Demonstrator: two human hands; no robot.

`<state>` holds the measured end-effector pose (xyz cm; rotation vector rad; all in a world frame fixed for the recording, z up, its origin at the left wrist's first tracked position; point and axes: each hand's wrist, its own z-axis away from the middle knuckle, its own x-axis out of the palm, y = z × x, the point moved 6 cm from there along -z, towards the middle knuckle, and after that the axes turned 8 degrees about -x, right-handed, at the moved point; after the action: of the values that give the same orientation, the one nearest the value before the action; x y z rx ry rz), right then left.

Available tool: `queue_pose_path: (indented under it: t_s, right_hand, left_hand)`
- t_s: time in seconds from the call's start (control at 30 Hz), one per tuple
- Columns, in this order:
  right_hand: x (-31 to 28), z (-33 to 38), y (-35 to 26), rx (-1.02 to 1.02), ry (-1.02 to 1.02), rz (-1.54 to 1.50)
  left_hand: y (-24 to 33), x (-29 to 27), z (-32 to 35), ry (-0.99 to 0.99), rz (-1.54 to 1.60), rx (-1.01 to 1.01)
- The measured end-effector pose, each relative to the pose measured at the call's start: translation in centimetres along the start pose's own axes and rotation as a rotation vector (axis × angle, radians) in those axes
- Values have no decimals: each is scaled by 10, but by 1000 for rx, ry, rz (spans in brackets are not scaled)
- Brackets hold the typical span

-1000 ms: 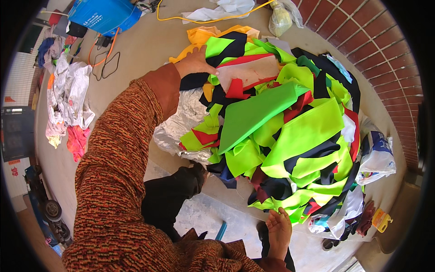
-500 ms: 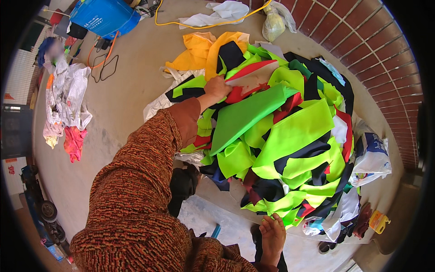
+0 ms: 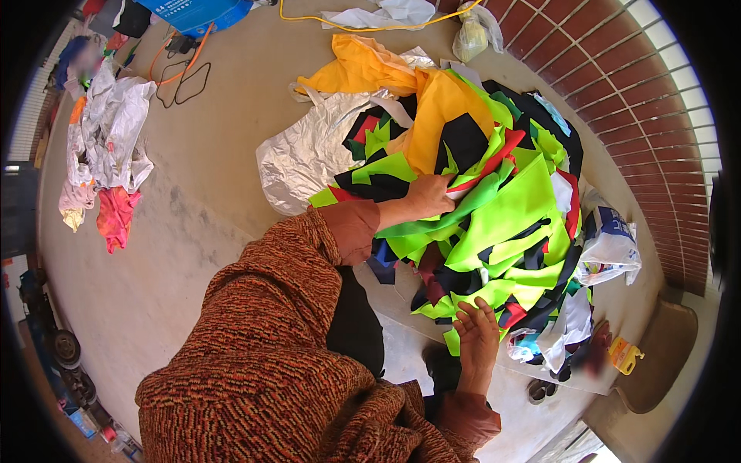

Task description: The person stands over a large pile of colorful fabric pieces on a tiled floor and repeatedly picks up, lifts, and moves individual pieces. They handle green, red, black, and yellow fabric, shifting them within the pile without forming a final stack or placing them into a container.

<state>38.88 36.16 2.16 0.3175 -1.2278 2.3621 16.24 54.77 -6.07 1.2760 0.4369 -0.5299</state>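
Observation:
A big heap of fabric scraps [image 3: 513,224], mostly lime green with black and red pieces, lies on the floor ahead of me. My left hand [image 3: 429,196] is closed on the edge of a bunch of these scraps at the heap's left middle. Green, red and pale layers fold around its fingers. Just beyond it, orange cloth [image 3: 434,127] lies over the pile with a black piece on top. At the near edge of the heap, my right hand [image 3: 478,333] is raised palm up, its fingers loosely apart and nothing in them.
Crinkled silver sheeting [image 3: 297,166] shows along the heap's left side. A white and blue plastic bag [image 3: 612,248] and a yellow container [image 3: 624,356] stand right. A tiled wall [image 3: 594,58] curves behind. Far left are a blue tub [image 3: 204,14] and silvery cloth [image 3: 116,119].
My left hand has moved right and nearer, dragging scraps with it. The orange cloth has shifted right over the heap, and more silver sheeting shows. My right hand stays open; the view has shifted.

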Motion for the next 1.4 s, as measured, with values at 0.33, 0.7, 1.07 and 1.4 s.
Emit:
queue_pose_path:
  t_s: [0.33,0.7,1.07,1.4]
  right_hand:
    - [1,-15,7,-13,5,183]
    - [21,-21,19,-70,-80,566]
    - [9,-12,17,-31,-43,546]
    - [6,-11,19,-23,-24,554]
  left_hand:
    - [-67,-49,25,-133,258,-6]
    - [-94,-119,40,72,850,-261]
    - [-127,-190,78,291,876,-189]
    - [-169,-195,90,577,479,-274]
